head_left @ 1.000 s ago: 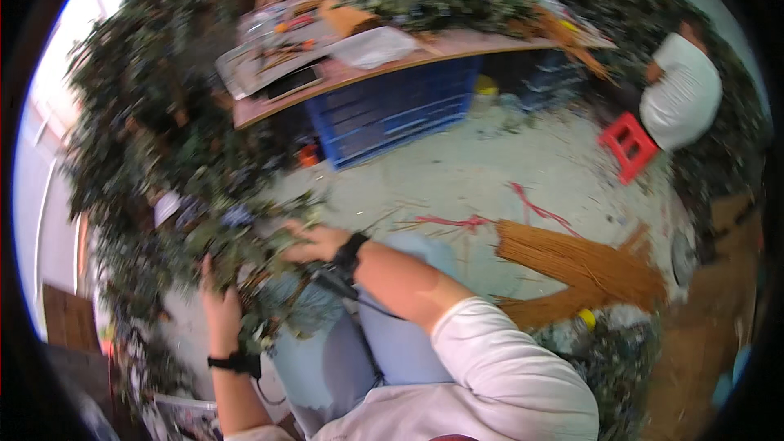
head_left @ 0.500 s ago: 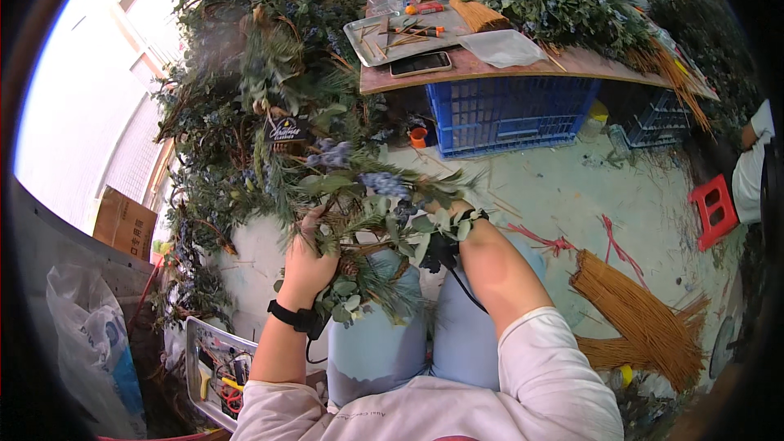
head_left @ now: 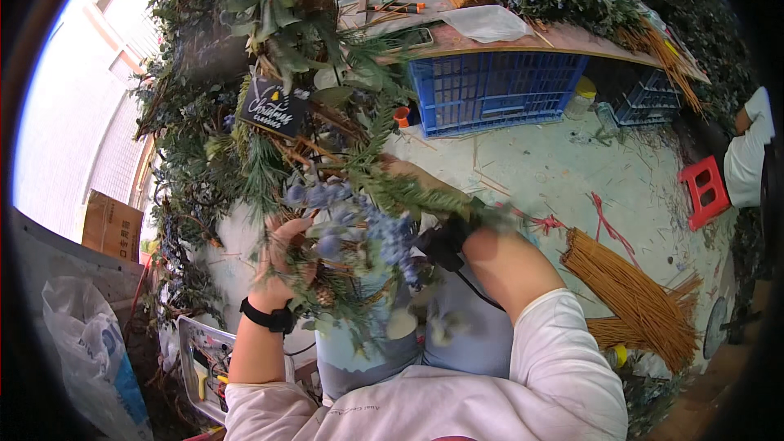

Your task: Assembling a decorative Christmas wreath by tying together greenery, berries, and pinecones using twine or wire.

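Observation:
A wreath (head_left: pixel 408 200) of pine sprigs, eucalyptus leaves and twigs hangs over my lap, with blue berries (head_left: pixel 384 233) on its near side. A small pinecone (head_left: pixel 325 296) sits low among its needles. On its upper left is a dark printed tag (head_left: pixel 273 106). My left hand (head_left: pixel 280 257) is closed around the wreath's left side, a black band on its wrist. Behind the greenery my right hand (head_left: pixel 406 170) reaches toward the wreath's upper part. Leaves hide its fingers, so its grip cannot be made out. A black device is strapped near my right wrist.
More berry greenery (head_left: pixel 188 114) is heaped at the left. A wooden table (head_left: pixel 506 47) ahead bears tools and stems, above a blue crate (head_left: pixel 498 94). Bundled brown sticks (head_left: pixel 633 302) and a red stool (head_left: pixel 704 192) are at right. A tool tray (head_left: pixel 192 359) stands lower left.
The wreath has turned and tipped toward me, bringing the tag and blue berries closer. My right hand has moved up and left behind the greenery; my left hand shifted slightly left.

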